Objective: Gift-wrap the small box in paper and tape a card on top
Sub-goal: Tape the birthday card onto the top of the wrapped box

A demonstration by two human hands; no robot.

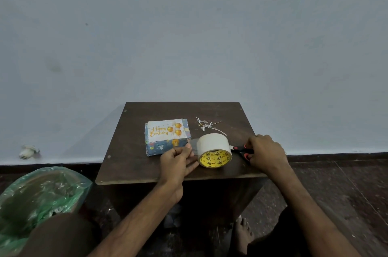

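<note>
The wrapped box (165,148) sits at the centre of the frame on the dark table (134,164), with the birthday card (167,130) lying flat on top. Just below and to its right, the left hand (178,159) pinches a tape strip (194,143) pulled from the tape roll (215,149), which stands between the two hands. The right hand (266,151) curls round the scissors (241,150) behind the roll. Paper scraps (206,125) lie above it, and a green bag (42,189) fills the lower left.

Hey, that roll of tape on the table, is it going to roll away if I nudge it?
Probably: the tape roll stands on its curved rim, so it may roll sideways. Its hollow core suggests it's fairly light. The strip pinched by the left hand could tug it along.
</note>
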